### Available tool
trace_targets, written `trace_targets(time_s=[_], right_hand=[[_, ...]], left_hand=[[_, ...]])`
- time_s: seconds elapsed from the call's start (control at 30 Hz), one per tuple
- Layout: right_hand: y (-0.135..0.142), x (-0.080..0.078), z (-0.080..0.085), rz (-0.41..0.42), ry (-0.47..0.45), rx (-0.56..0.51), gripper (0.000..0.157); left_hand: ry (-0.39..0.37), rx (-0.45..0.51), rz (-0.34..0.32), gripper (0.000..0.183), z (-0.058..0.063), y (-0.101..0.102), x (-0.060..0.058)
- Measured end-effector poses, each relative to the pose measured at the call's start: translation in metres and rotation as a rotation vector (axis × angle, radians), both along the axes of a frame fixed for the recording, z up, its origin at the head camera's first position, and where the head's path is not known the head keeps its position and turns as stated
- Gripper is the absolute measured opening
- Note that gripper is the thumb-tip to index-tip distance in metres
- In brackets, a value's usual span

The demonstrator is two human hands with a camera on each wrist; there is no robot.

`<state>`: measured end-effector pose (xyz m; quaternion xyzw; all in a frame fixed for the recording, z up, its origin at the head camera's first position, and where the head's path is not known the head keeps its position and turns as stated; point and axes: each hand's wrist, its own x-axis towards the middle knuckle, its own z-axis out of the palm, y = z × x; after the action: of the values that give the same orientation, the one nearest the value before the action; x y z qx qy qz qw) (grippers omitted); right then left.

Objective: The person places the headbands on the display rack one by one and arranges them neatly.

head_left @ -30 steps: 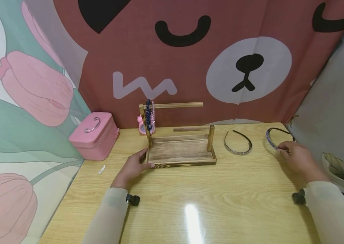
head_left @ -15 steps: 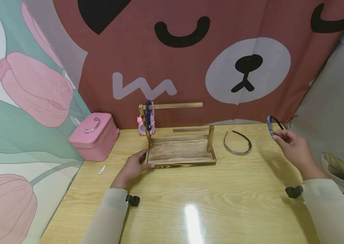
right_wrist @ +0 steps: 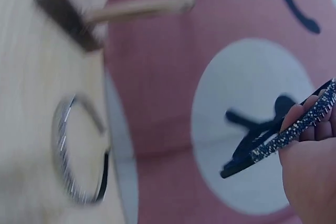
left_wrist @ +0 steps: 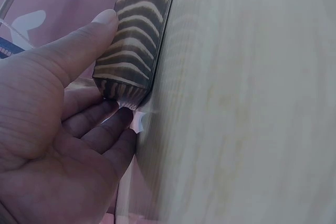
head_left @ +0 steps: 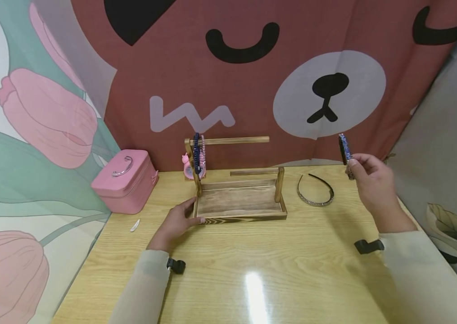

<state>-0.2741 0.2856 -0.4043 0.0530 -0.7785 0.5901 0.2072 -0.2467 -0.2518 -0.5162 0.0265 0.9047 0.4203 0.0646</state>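
In the head view my right hand (head_left: 377,191) pinches a blue glittery headband (head_left: 345,147) above the table. The right wrist view shows the same sparkling headband (right_wrist: 296,130) between thumb and fingers. My left hand (head_left: 174,226) holds the front left corner of a wooden stand (head_left: 244,218); in the left wrist view the thumb lies on its striped front and the fingers on its end. On the stand's upper rod (head_left: 238,140), a dark blue headband (head_left: 196,155) and a pink headband (head_left: 202,153) hang at the left. A silvery headband (head_left: 319,204) lies right of the stand.
A pink case (head_left: 127,182) stands at the back left, with a small white hair clip (head_left: 135,225) in front of it. Behind the stand's left post is a pink clock-like figure (head_left: 187,172). A shorter lower rod (head_left: 254,172) juts left from the right post.
My right hand has lifted the blue headband off the table at the far right and carried it up and left, turning it upright. The left hand and stand have stayed put.
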Motion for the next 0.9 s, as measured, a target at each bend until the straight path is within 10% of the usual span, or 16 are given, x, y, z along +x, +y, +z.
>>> trace_targets(time_s=[0.33,0.9], right_hand=[[-0.072,0.002,0.041,0.401,0.127,-0.71,0.011],[-0.164,-0.016,0.094,0.588,0.118,-0.82,0.014]], left_hand=[[-0.022,0.009,0.019,0.09,0.0,0.0,0.0],[-0.009,0.031,0.009,0.09,-0.001,-0.001,-0.001]])
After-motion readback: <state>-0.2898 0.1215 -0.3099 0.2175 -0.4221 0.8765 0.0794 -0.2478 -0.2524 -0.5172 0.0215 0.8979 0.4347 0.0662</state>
